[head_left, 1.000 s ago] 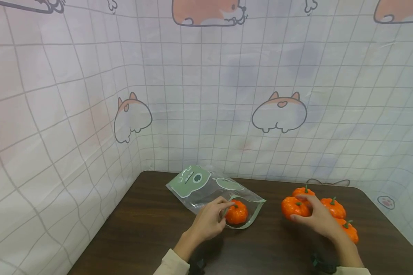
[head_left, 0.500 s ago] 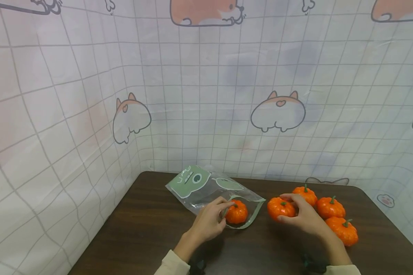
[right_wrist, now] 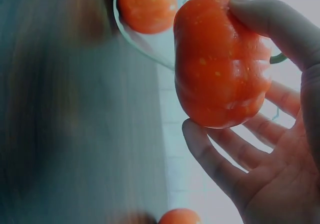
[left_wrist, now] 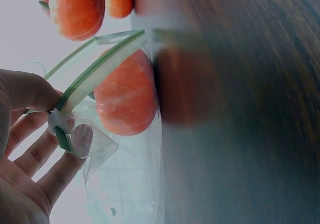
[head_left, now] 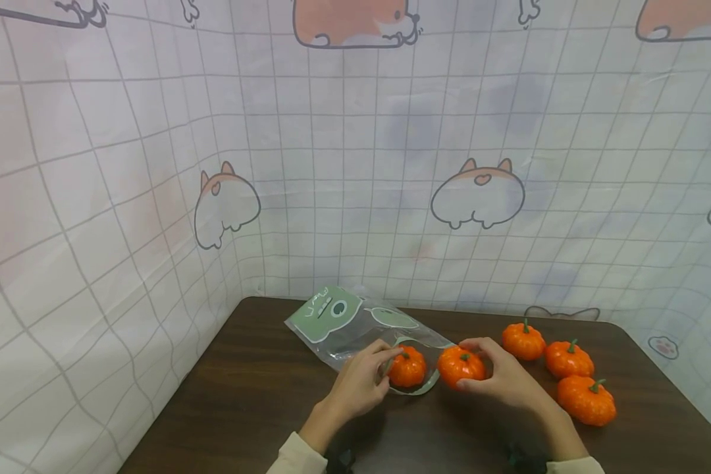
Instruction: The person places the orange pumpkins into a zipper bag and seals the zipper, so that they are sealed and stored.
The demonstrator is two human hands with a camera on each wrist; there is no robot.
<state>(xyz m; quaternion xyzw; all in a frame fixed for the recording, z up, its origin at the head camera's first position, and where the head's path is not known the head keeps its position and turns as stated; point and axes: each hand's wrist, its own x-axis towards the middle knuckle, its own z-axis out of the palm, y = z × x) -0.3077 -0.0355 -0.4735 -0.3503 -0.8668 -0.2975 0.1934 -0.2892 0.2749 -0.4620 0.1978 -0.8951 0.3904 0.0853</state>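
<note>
A clear zip bag (head_left: 346, 336) with a green cartoon print lies on the table, its mouth turned to the right and held apart. One small orange pumpkin (head_left: 407, 366) sits inside, just behind the opening. My left hand (head_left: 361, 378) pinches the bag's green-edged rim (left_wrist: 100, 67) between thumb and fingers, as the left wrist view shows. In my right hand (head_left: 503, 378) a second pumpkin (right_wrist: 222, 62) is gripped between thumb and fingers, its green stem toward the palm. That pumpkin is above the table at the bag's mouth, close to the one inside.
Three more pumpkins stand at the table's right: a back one (head_left: 523, 340), a middle one (head_left: 569, 359) and a front one (head_left: 586, 400). The dark wooden table (head_left: 243, 395) meets a white grid-patterned cloth (head_left: 355, 164) behind and at the left.
My right hand has carried its pumpkin left, from beside the other pumpkins to the bag's mouth. My left hand and the bag have stayed in place.
</note>
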